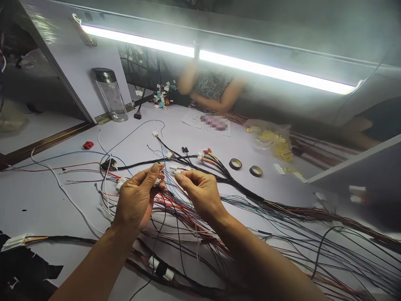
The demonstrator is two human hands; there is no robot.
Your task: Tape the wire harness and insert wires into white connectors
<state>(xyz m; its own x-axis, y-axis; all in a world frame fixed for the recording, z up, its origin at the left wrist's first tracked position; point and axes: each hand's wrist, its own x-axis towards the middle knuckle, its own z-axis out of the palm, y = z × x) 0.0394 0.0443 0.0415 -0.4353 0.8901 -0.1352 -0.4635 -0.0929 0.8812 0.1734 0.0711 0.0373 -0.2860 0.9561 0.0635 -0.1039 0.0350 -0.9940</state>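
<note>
My left hand (134,200) is closed around a small white connector (157,182), which shows only partly between thumb and fingers. Thin wires hang below it. To its right, my right hand (203,192) is in a pinch, thumb against fingers; what lies between the fingertips is too small to make out. Just behind those fingertips is another white connector (174,169). Beneath both hands spread loose red, blue, white and black wires (175,209). Left of my left wrist sits a white plug (120,183) on red wires.
A black-taped harness (247,192) runs to the right. Two tape rolls (235,164) lie beyond my right hand. At the back stand a glass bottle (112,96) and a yellow-filled plastic bag (269,138). Across the table sits a person with folded arms (213,98).
</note>
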